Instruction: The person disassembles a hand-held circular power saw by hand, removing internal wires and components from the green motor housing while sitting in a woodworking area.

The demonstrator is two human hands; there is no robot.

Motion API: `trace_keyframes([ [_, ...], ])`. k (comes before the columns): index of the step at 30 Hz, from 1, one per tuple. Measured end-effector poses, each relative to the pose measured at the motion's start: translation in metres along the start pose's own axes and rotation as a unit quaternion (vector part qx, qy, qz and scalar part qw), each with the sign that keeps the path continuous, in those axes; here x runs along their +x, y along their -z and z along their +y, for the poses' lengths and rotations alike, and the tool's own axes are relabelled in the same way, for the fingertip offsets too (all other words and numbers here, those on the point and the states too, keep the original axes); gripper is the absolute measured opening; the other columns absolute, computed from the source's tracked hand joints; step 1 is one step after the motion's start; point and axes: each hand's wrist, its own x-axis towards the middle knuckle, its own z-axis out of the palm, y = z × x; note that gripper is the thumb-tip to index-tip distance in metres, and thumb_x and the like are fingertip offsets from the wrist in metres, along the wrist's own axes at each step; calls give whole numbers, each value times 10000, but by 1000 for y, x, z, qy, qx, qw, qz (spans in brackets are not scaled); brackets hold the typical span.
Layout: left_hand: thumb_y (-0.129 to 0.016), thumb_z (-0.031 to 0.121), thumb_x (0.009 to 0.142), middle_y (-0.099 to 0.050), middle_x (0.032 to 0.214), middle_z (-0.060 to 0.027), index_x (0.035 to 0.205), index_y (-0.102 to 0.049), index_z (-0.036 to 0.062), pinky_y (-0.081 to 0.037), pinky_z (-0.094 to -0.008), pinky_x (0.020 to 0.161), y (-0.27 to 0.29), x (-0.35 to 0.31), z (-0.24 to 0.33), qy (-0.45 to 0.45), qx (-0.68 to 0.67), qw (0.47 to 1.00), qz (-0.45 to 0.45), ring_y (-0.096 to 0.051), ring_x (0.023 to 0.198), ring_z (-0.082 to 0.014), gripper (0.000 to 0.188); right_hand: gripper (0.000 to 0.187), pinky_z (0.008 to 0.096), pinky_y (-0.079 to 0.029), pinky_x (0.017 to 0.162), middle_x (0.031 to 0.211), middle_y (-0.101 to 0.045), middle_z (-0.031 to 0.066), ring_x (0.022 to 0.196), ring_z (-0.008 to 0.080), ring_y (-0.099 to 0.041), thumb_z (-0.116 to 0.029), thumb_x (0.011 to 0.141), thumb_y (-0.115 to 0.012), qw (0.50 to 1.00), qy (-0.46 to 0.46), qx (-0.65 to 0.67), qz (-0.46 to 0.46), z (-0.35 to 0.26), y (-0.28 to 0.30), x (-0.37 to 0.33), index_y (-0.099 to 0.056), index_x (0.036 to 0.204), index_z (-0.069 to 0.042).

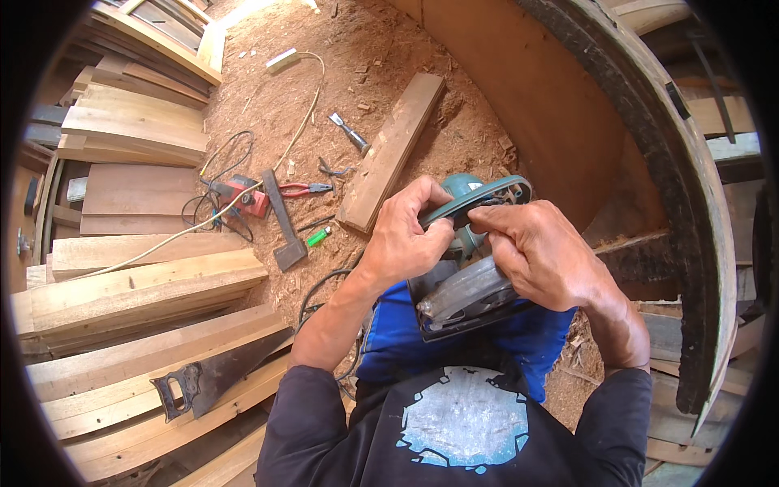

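A circular saw (466, 294) with a teal body and a grey blade guard rests across my lap on blue cloth. Its teal handle (497, 191) looks opened up, with small parts or wires showing inside near the far end. My left hand (408, 231) is closed on the near-left side of the handle, thumb and fingers pinching its edge. My right hand (540, 253) is closed too, its fingertips at the inner side of the handle. Whatever lies between those fingertips is hidden.
On the sawdust lie a wooden beam (393, 154), a chisel (349, 133), red-handled pliers (307, 189), a hammer-like tool (282, 219), a green lighter (319, 236) and a corded red power tool (250, 198). Stacked boards (146, 276) with a handsaw (219, 375) fill the left; a large curved wooden piece (649, 146) stands right.
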Motion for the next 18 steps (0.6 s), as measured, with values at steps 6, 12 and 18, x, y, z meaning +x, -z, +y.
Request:
trace_keyframes([
  [6,-657,33,874,-738,925,-160,1041,-665,-28,-578,-379,804,-3,-1,2,30,-33,999,6,-718,843,-219,178,328,549,-573,908,1041,-749,316,1039,498,-731,-39,915,-566,999,29,30,-7,9,3,4,-731,1167,89],
  [12,-670,10,889,-762,951,-164,1102,-654,-25,-592,-374,823,-7,-13,8,-35,22,998,43,-750,902,-210,217,330,533,-583,926,1090,-765,302,1049,486,-735,-36,906,-578,998,52,23,3,11,3,1,-738,1165,93],
  [18,-665,2,892,-744,927,-146,1076,-646,-20,-575,-359,778,-7,-12,7,-9,-4,999,40,-717,848,-197,186,328,531,-588,875,1042,-758,303,1005,487,-733,-22,902,-596,997,80,21,1,14,-1,-1,-734,1179,87],
])
